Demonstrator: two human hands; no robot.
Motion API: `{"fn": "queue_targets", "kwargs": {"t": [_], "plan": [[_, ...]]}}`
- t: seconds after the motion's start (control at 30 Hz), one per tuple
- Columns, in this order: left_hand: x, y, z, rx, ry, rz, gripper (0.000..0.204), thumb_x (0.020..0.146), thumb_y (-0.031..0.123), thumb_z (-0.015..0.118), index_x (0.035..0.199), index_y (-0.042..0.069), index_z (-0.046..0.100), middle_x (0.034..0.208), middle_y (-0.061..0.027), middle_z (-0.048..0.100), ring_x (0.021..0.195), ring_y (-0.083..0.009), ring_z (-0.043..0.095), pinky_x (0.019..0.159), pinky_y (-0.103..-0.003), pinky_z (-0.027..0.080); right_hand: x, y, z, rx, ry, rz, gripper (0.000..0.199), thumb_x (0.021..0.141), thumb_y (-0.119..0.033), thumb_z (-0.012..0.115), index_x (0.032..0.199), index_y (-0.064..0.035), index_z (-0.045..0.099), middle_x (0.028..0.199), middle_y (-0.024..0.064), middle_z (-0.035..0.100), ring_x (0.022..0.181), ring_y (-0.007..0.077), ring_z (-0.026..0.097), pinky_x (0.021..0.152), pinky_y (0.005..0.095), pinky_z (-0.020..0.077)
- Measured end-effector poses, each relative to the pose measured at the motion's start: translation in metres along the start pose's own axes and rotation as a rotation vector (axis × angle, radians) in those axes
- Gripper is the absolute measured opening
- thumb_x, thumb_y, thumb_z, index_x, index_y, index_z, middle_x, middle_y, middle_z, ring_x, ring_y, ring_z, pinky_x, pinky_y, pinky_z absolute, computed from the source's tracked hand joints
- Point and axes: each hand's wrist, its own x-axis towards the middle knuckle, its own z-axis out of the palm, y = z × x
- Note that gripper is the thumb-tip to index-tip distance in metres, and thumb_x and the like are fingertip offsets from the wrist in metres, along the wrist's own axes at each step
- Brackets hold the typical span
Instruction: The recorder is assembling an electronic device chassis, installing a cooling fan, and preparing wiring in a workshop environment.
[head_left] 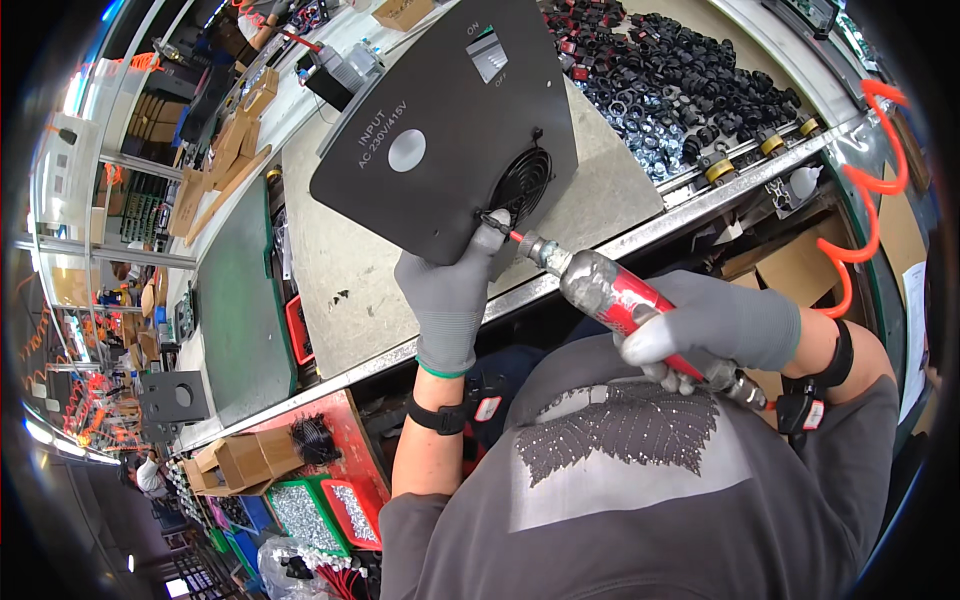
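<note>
A black metal panel (440,130) stands tilted over the grey work board, with a round hole, a small rectangular cutout and a round black fan grille (526,185). My gloved left hand (450,295) grips its lower edge, thumb and fingertips beside a mounting point of the grille. In my gloved right hand (710,325) is a red and silver pneumatic screwdriver (600,285), fingers wrapped round its body. Its red-collared tip meets the grille's lower corner, close to my left fingertips. Those fingertips partly hide the contact, so any screw there cannot be made out.
Piles of small black parts (680,70) and shiny metal pieces (640,140) lie at the back right. An orange coiled hose (850,250) hangs at the right. A green mat (235,300) lies left; bins of small metal parts (305,515) and cardboard (240,460) are lower left.
</note>
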Motion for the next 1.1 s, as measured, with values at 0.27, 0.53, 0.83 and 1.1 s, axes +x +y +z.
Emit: {"fn": "queue_targets", "kwargs": {"t": [0.27,0.53,0.83,1.1], "plan": [[0.001,-0.001,-0.002,0.002,-0.006,0.045,0.021,0.076,0.010,0.079,0.093,-0.001,0.072,0.081,-0.0032,0.071,0.071,-0.0090,0.063,0.067,-0.024,0.050,0.000,-0.001,0.010,-0.058,0.059,-0.086,0.038,0.080,-0.034,0.074,0.093,-0.0020,0.058,0.069,0.0039,0.059,0.057,0.0112,0.058,0.052,0.0249,0.0467],[-0.007,-0.059,-0.138,0.070,0.099,-0.160,0.054,0.084,0.007,0.073,0.131,-0.006,0.052,0.120,-0.0175,0.064,0.108,-0.0215,0.063,0.093,-0.030,0.050,-0.012,0.022,-0.016,-0.310,0.054,-0.264,0.037,0.074,-0.025,0.080,0.095,-0.0028,0.059,0.081,-0.0001,0.058,0.074,0.0082,0.053,0.064,0.0278,0.0442],[0.023,-0.127,-0.199,0.947,0.320,-0.078,0.034,0.085,0.017,0.069,0.119,0.014,0.065,0.107,-0.0137,0.071,0.091,-0.0290,0.068,0.081,-0.037,0.052,0.064,0.015,-0.007,-0.419,-0.078,-0.197,0.038,0.073,-0.031,0.079,0.091,-0.0031,0.059,0.077,0.0017,0.057,0.071,0.0105,0.053,0.066,0.0272,0.0451],[0.001,-0.078,-0.171,-0.082,0.342,-0.355,0.029,0.092,0.011,0.065,0.119,0.002,0.059,0.098,-0.0082,0.065,0.087,-0.0171,0.067,0.070,-0.026,0.056,0.082,0.006,-0.002,-0.410,-0.188,-0.189,0.035,0.078,-0.034,0.077,0.091,-0.0073,0.058,0.068,-0.0012,0.055,0.054,0.0061,0.050,0.049,0.0243,0.0410]]}}
